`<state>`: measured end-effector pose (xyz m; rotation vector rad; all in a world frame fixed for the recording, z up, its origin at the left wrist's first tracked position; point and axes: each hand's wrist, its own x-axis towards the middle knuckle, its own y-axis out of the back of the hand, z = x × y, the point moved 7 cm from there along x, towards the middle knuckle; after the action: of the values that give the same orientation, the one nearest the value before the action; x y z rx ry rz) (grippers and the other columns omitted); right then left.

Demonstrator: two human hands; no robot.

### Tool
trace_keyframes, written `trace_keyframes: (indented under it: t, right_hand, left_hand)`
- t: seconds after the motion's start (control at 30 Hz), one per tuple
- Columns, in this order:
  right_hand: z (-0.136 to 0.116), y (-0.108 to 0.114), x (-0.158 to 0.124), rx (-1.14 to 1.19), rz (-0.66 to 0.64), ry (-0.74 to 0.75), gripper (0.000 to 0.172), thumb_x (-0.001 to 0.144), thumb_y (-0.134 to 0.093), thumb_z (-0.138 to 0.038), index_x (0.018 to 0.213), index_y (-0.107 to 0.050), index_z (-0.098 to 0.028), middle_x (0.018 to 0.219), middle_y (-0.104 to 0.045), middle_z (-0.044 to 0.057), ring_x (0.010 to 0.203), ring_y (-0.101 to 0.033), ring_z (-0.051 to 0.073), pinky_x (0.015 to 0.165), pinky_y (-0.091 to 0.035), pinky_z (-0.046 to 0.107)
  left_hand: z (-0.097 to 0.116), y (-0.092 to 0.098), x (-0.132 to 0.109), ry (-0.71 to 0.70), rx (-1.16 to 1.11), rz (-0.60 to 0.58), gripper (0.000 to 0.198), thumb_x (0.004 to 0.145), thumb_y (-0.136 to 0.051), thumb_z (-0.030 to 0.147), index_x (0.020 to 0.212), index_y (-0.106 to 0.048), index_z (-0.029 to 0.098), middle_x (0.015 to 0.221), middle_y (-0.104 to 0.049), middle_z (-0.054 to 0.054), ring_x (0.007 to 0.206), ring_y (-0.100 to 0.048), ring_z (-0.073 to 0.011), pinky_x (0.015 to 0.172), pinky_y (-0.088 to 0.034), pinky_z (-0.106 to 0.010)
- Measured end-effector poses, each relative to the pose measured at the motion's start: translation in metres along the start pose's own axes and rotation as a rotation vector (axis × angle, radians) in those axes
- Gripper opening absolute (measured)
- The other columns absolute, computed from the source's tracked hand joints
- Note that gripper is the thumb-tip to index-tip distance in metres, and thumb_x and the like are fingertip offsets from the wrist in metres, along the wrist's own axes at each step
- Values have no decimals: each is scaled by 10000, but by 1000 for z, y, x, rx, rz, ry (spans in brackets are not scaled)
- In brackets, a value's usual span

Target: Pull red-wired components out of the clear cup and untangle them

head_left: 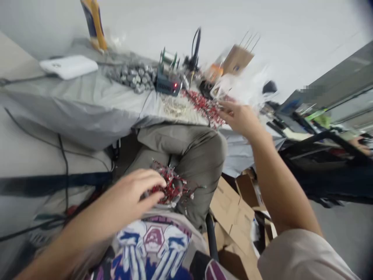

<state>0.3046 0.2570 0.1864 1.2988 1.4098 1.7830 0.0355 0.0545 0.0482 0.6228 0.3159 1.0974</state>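
1. Fingers (pixel 148 179) of the left hand (pixel 122 198) curled down over a tangled red-and-silver wire clump (pixel 170 186), closed on it and holding it right over the lap, against the olive-grey trousers (pixel 198 155).
2. Fingers (pixel 230 109) of the right hand (pixel 240 118) spread fairly wide, nothing held, out over the far end of a heap of red wired parts (pixel 204 107) on the bench (pixel 87 116). Right at the edge of that heap, though no way to tell from this angle if actually touching.
3. Just left of the red heap, a pale heap of small parts (pixel 175 108), too blurry to make out exactly.
4. Behind those, a dark box with a lit red light (pixel 167 86), with a wire spool (pixel 169 58) on top.
5. Further left on the bench, a pile of grey metal cylinders (pixel 132 77) and a flat white box (pixel 68 67), plus a yellow-and-blue package (pixel 93 23) up at the far edge.
6. Over on the right, a kraft paper bag (pixel 237 60) with thin rods poking out, and a clear plastic bag (pixel 244 87) next to it.
7. Down low, a flattened cardboard box (pixel 230 214) beside the knees, a black cable (pixel 62 167) off to the left, and a graphic T-shirt (pixel 154 245) at the bottom of the view.
8. Far right, another person's hand (pixel 359 146), well apart from both of these.
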Motion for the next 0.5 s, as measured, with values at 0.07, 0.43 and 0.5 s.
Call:
trace_keyframes:
  t: [0.07, 0.43, 0.5]
  right_hand:
    - [-32, -12, -42, 153, -127, 75, 372, 1065, -629, -387, 1351, -756, -187, 978, -826, 86, 787, -731, 187, 809, -526, 315]
    - [-123, -120, -206, 31, -425, 159, 217, 1051, -675, -345, 1124, -761, -159, 1355, -684, 155, 1132, -638, 335, 991, -607, 509]
    - [-123, -114, -207, 113, -410, 143, 205, 1087, -600, -287, 1029, -763, -177, 1248, -733, 114, 1052, -661, 291, 950, -608, 472]
  left_hand:
    - [-21, 8, 1, 44, 168, 43, 329, 1077, -529, 443, 1198, -752, 236, 1272, -747, -80, 1212, -666, -295, 1109, -498, -474]
    - [-72, -30, 25, 93, 416, -27, 456, 1049, -585, 387, 1440, -641, 158, 1565, -562, -189, 1383, -618, -390, 1197, -500, -554]
    - [-77, -29, 32, 127, 382, 17, 573, 1030, -601, 377, 1553, -530, 152, 1623, -515, -195, 1456, -573, -398, 1230, -476, -556]
